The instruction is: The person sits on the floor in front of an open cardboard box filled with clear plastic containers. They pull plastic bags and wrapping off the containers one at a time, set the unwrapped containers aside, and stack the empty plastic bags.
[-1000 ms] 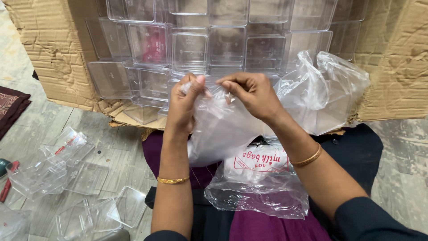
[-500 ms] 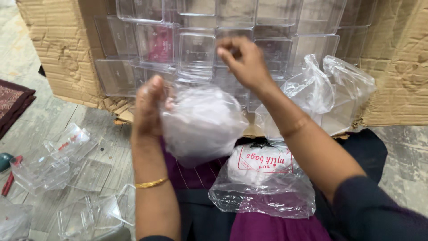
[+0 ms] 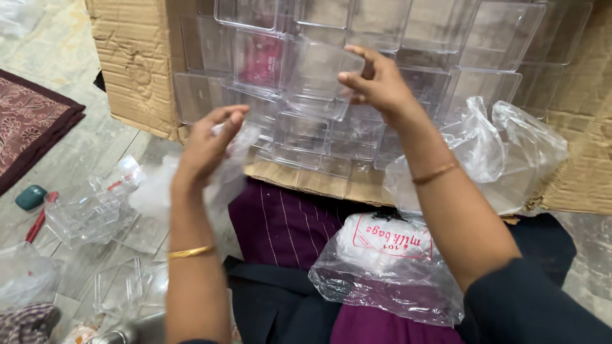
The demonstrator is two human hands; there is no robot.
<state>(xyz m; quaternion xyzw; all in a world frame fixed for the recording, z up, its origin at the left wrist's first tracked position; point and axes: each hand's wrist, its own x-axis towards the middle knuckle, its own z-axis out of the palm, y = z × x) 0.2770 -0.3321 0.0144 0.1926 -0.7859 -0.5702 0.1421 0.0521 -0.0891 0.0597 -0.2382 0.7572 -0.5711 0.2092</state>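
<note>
The right hand is reaching up into the cardboard carton, fingers pinching the edge of a clear plastic box among the stacked ones. The left hand is hanging lower and well apart, fingers loosely curled around a thin clear bag trailing below it. Under the right forearm a packet of bags is lying on the lap.

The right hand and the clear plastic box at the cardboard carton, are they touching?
Touching. The head view shows the right hand with its fingertips on the right edge of the clear plastic box, in front of the cardboard carton; no gap is visible.
</note>
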